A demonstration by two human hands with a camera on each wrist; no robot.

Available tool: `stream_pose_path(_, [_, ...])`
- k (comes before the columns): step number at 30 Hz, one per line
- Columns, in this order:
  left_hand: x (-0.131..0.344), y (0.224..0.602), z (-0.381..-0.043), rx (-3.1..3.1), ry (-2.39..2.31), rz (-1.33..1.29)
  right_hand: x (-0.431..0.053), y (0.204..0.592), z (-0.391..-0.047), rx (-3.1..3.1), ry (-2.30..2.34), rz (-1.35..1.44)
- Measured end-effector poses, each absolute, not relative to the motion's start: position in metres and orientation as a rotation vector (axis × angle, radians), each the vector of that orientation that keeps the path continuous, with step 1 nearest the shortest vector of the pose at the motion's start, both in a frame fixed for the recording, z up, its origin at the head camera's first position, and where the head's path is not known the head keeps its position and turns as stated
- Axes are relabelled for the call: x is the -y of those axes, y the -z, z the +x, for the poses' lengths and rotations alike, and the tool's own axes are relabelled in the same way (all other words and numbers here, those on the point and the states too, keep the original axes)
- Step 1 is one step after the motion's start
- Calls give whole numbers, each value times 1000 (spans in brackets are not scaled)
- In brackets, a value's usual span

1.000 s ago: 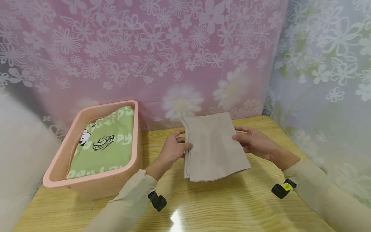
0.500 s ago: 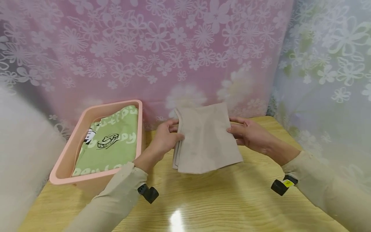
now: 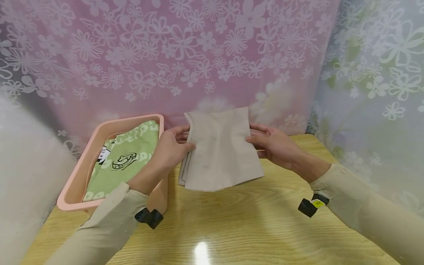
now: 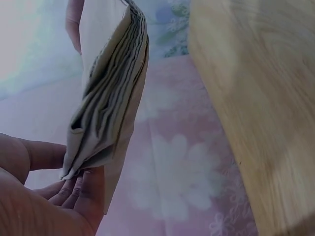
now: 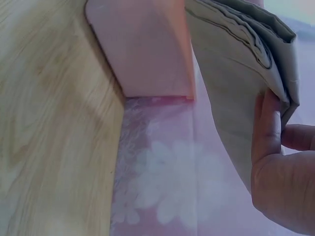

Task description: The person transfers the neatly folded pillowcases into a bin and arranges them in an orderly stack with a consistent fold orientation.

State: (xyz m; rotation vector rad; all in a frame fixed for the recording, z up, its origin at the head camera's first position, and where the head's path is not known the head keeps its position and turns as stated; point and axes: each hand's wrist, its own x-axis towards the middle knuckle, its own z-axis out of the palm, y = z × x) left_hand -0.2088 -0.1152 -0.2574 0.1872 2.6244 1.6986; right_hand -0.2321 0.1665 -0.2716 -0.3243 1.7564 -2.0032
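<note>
A folded beige cloth [image 3: 222, 151] is held up between both hands, tilted over the table. My left hand [image 3: 170, 147] grips its left edge, thumb on the front face and fingers behind. On the opposite edge my right hand [image 3: 278, 149] pinches it the same way. The left wrist view shows the many stacked layers of the cloth [image 4: 108, 93] end-on, with the left hand [image 4: 54, 196] at its lower corner. In the right wrist view the right hand [image 5: 280, 162] holds a thick folded corner of the cloth [image 5: 231, 83].
A pink plastic basin [image 3: 71, 195] stands left of the cloth, with a folded green printed cloth [image 3: 132, 162] inside. The left forearm overlaps the basin's near right side. Beneath everything lies a wood-grain table [image 3: 232, 224]. Floral curtains [image 3: 212, 55] hang behind the table and at the right.
Both hands have carried the folded beige cloth to the left and up in the head view, closer to the basin. The grip looks the same. The view has shifted slightly.
</note>
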Motion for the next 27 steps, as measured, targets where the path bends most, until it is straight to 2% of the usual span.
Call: stream_pose_path(27, [214, 238, -211, -2868, -1546, -54, -51, 267, -259, -1648, 2092, -458])
